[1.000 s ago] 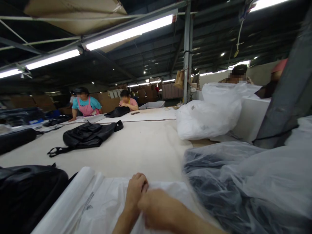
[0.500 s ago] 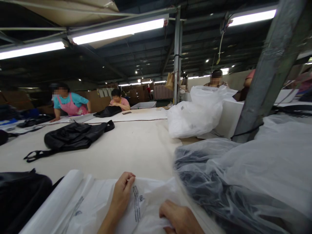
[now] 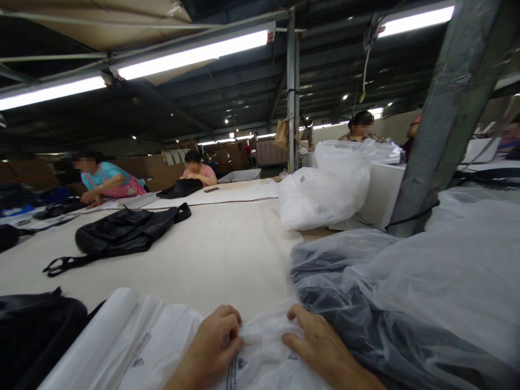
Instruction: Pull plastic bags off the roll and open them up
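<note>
My left hand (image 3: pixel 213 346) and my right hand (image 3: pixel 320 346) both pinch a thin white plastic bag (image 3: pixel 264 360) with black print, at the near edge of a wide cream table (image 3: pixel 227 254). The bag lies on top of a stack of the same bags (image 3: pixel 134 346) that runs off to the left. Right beside my right hand sits a heap of dark goods under clear plastic wrap (image 3: pixel 390 303). A black bag (image 3: pixel 36 330) lies at the lower left, partly cut off by the frame edge.
A black backpack (image 3: pixel 122 233) with a loose strap lies mid-table. White filled plastic sacks (image 3: pixel 325 189) stand at the right, near a grey steel post (image 3: pixel 434 124). Two people work at the far left end; another stands behind the sacks.
My right hand has moved up and forward onto the bag's top edge, and my left hand has curled closed on it. The view shifted slightly.
</note>
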### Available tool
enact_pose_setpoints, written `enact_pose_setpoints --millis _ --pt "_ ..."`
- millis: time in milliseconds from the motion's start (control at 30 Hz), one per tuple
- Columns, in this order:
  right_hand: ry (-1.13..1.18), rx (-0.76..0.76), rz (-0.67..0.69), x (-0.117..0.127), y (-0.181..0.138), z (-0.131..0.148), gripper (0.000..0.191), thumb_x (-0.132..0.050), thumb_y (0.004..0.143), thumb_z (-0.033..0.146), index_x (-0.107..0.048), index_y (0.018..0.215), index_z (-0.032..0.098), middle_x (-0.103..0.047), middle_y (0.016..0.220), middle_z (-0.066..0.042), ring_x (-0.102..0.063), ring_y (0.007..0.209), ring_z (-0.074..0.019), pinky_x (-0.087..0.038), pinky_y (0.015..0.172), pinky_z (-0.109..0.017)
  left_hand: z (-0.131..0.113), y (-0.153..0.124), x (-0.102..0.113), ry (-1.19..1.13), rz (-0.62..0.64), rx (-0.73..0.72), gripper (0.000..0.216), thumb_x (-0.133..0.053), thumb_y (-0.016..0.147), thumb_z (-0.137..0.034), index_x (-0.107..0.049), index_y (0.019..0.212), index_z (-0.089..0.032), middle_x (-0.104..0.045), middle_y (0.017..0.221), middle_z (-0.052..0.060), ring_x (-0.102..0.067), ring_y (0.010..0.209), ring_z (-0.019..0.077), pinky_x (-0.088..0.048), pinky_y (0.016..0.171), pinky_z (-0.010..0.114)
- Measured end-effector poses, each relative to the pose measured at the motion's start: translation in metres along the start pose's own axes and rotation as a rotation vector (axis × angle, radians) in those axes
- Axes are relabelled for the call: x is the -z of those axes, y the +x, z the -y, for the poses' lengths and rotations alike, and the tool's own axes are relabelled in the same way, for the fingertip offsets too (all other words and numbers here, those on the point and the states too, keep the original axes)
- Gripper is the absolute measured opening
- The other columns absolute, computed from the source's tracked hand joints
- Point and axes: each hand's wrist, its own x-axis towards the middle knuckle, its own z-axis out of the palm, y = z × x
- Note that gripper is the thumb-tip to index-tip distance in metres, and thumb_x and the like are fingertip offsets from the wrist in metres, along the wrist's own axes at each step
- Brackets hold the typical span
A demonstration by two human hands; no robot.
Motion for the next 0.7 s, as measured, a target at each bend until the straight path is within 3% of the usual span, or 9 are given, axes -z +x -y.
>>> enact_pose_setpoints --millis 67,167,300,400,500,600,700 --pt "-0.150 0.100 0.016 -0.005 -0.002 -0.002 0.010 -0.053 0.082 0.019 -0.061 0.089 0.019 -0.068 0.086 -0.005 -0.063 0.086 -0.0217 -0.041 0.074 -0.030 -0.001 0.001 0.001 0.039 0.028 0.033 0.019 -0.048 0.081 -0.022 -0.049 0.062 -0.019 -0.060 0.077 0.004 -0.054 0.075 0.0162 -0.038 0.070 0.026" --pt "-0.336 0.226 -0.035 -0.013 -0.003 -0.003 0.005 -0.058 0.083 0.016 -0.061 0.082 0.019 -0.068 0.083 -0.003 -0.063 0.082 -0.0203 -0.039 0.067 -0.027 -0.001 0.003 -0.003 0.107 -0.002 0.125 0.031 -0.042 0.087 -0.032 -0.046 0.059 -0.019 -0.057 0.069 0.003 -0.052 0.068 0.0163 -0.034 0.065 0.028" --pt "-0.451 0.443 -0.128 -0.027 -0.002 0.000 0.010 -0.062 0.078 0.011 -0.057 0.077 0.020 -0.064 0.077 0.001 -0.061 0.068 -0.0163 -0.030 0.054 -0.027 -0.004 0.004 -0.017 0.099 -0.121 0.254 0.017 -0.049 0.082 -0.032 -0.051 0.071 -0.020 -0.056 0.069 0.001 -0.050 0.067 0.0164 -0.032 0.063 0.027" --pt "-0.465 0.639 -0.210 -0.039 -0.001 0.008 0.013 -0.056 0.079 0.008 -0.053 0.074 0.019 -0.060 0.073 0.001 -0.057 0.060 -0.0141 -0.026 0.051 -0.028 -0.006 0.005 -0.028 0.003 -0.139 0.250 0.010 -0.053 0.076 -0.023 -0.058 0.084 -0.019 -0.057 0.077 0.001 -0.051 0.071 0.0159 -0.034 0.066 0.026" --pt "-0.391 0.787 -0.332 -0.043 -0.002 0.015 0.018 -0.043 0.087 0.011 -0.050 0.072 0.019 -0.056 0.069 0.000 -0.053 0.057 -0.0144 -0.026 0.050 -0.029 -0.006 0.008 -0.033 -0.102 -0.123 0.192 0.008 -0.053 0.073 -0.019 -0.061 0.076 -0.018 -0.056 0.077 0.002 -0.051 0.073 0.0157 -0.034 0.066 0.025" --pt "-0.327 0.857 -0.402 -0.035 -0.004 0.020 0.031 -0.029 0.093 0.014 -0.050 0.071 0.019 -0.053 0.064 -0.001 -0.050 0.054 -0.0141 -0.026 0.050 -0.029 -0.003 0.011 -0.036 -0.295 -0.139 0.172 0.016 -0.053 0.075 -0.026 -0.056 0.062 -0.017 -0.051 0.068 0.000 -0.047 0.067 0.0141 -0.033 0.061 0.024" --pt "-0.301 0.884 -0.358 -0.024 -0.006 0.021 0.030 -0.030 0.093 0.015 -0.050 0.070 0.019 -0.055 0.065 -0.001 -0.051 0.054 -0.0133 -0.027 0.050 -0.027 0.003 0.014 -0.036 -0.561 -0.211 0.283 0.023 -0.057 0.072 -0.037 -0.049 0.063 -0.018 -0.042 0.056 -0.005 -0.037 0.054 0.0106 -0.028 0.051 0.022"
